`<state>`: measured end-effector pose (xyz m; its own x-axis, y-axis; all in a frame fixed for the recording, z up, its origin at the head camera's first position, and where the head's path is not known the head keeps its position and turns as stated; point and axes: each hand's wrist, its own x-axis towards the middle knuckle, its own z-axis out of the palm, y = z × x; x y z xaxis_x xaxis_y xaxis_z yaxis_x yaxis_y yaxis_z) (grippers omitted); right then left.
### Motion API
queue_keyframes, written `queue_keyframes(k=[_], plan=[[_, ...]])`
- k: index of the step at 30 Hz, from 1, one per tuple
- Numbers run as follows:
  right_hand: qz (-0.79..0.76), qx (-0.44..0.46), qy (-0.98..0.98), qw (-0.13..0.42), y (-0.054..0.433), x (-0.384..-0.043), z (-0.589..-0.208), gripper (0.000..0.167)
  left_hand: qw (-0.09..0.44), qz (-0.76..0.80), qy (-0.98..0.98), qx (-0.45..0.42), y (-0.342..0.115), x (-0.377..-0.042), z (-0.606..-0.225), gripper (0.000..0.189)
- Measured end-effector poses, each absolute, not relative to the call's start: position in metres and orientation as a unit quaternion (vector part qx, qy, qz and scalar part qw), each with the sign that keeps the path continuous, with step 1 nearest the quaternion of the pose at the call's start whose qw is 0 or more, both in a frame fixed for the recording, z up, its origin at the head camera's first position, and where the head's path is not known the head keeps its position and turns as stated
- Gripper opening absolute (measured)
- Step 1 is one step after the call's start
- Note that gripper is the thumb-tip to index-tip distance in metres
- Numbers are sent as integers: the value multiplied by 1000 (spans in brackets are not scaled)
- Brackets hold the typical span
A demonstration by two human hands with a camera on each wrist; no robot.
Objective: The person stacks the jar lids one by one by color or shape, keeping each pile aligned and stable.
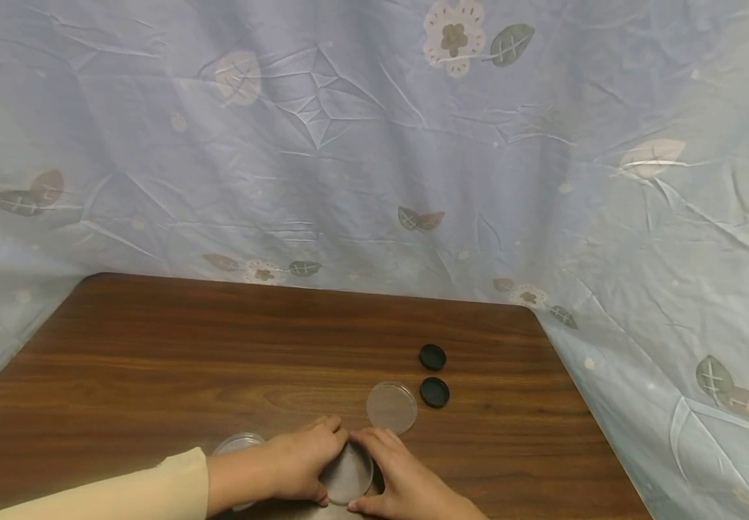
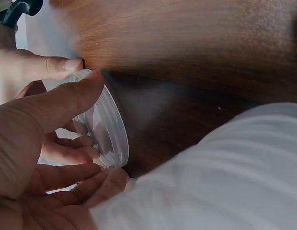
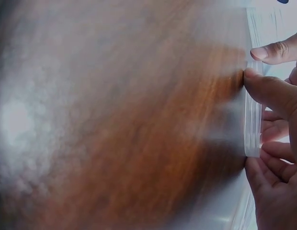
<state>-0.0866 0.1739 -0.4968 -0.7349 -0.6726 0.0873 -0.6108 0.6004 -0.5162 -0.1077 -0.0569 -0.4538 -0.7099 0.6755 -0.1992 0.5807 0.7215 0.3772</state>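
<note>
A round, shallow clear plastic lid or dish [image 1: 348, 474] is between both hands near the front of the table. My left hand [image 1: 299, 460] grips its left side, thumb at the near rim and fingers at the far rim. On the opposite side, my right hand [image 1: 403, 477] grips the rim in the same way. The left wrist view shows the clear piece [image 2: 120, 134] tilted on edge, its stepped rim between thumbs and fingers. From the right wrist, its rim [image 3: 252, 120] appears edge-on with fingertips along it. I cannot tell whether it is one piece or two stacked.
Another round clear lid [image 1: 391, 408] lies just beyond the right hand. Two black round caps [image 1: 433, 357] sit to its right, one behind the other. A clear round container [image 1: 239, 442] stands partly behind the left forearm. Patterned fabric [image 1: 374, 144] hangs around the wooden table [image 1: 185, 347].
</note>
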Motion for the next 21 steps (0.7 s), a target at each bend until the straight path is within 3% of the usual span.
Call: queue_keyframes(k=[21], plan=[[-263, -349, 895, 89, 174, -85, -494, 83, 185, 154, 909, 340, -56, -105, -451, 96]])
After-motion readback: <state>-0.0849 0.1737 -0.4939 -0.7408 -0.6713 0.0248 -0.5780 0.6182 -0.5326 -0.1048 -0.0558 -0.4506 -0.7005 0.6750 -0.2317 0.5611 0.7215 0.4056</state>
